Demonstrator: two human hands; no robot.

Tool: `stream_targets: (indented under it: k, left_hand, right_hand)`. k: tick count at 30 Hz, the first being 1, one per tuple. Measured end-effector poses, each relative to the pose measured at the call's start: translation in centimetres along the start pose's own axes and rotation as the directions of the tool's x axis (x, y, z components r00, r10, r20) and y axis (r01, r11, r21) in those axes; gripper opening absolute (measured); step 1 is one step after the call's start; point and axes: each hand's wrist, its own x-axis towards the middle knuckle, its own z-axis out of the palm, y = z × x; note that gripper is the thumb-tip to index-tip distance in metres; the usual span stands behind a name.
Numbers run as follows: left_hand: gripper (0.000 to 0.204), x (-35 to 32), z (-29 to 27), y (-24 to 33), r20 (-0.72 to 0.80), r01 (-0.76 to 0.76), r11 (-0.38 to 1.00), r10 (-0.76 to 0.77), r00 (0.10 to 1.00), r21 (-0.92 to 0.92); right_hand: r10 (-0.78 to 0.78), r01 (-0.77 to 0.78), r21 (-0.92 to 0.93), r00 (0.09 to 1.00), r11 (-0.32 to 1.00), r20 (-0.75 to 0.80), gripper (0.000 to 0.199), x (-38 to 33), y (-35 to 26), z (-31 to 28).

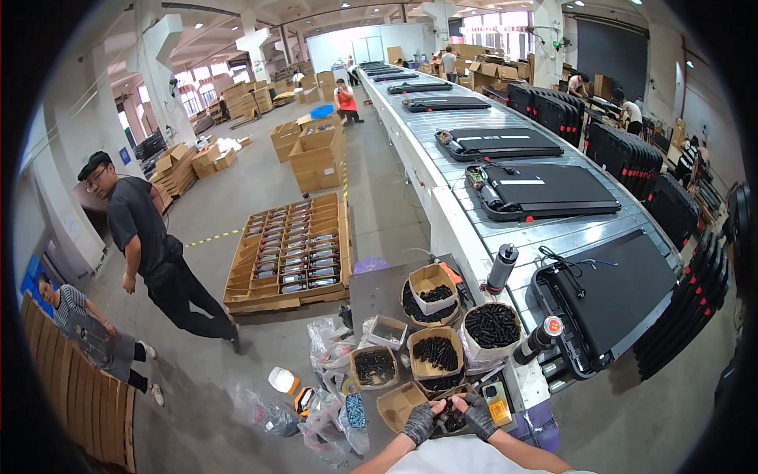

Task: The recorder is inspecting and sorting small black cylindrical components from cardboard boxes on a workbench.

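My left hand (422, 420) and my right hand (477, 413) wear grey fingerless gloves and meet low in the picture, over a small box (455, 423) of dark parts. Both hands have their fingers curled together; anything between them is too small to make out. Left of my left hand is an open cardboard box (400, 404). Beyond the hands stand boxes of black screws or similar small parts (436, 353), with a larger container of black parts (492, 325) to their right. A phone-like object (496, 393) and a yellow item (500, 411) lie beside my right hand.
A roller conveyor (474, 229) runs away on the right, carrying flat black machine bases (608, 304). Two upright cylindrical tools (541, 340) stand at its near edge. Plastic bags (324, 423) lie left. Beyond is a pallet box of cylindrical parts (288, 253). A person (146, 229) walks on the left.
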Motion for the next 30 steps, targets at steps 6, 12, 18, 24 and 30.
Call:
stream_targets:
  k: [6, 12, 18, 24, 30]
  left_hand:
    - [0.023, 0.3, -0.3, 0.4, -0.010, -0.005, 1.000, 0.005, 1.000, -0.008]
    - [0.015, 2.1, -2.4, -0.3, 0.172, 0.131, 0.961, -0.091, 0.981, -0.243]
    - [0.020, 1.6, -3.2, -1.5, 0.172, 0.122, 0.962, -0.082, 0.982, -0.242]
    - [0.014, -0.6, -4.2, -1.7, 0.056, 0.061, 0.910, -0.042, 0.998, -0.411]
    - [0.021, 4.0, -7.9, -2.6, 0.264, -0.227, 0.922, 0.315, 0.912, -0.314]
  right_hand:
    - [-0.106, 0.116, -0.276, 0.993, 0.954, 0.050, 0.026, 1.0, 0.3, 0.1]
    - [-0.108, 0.118, -0.293, 0.993, 0.949, 0.048, 0.026, 1.6, 0.7, 0.1]
    - [0.101, -0.109, 0.077, 0.990, 0.991, 0.102, 0.026, 0.9, 1.2, -0.6]
    - [0.352, -0.401, 0.716, 0.908, 0.572, 0.228, 0.020, 0.1, 4.5, -3.4]
    - [0.092, -0.344, 0.685, 0.922, 0.642, 0.376, 0.035, 2.8, 4.1, -2.7]
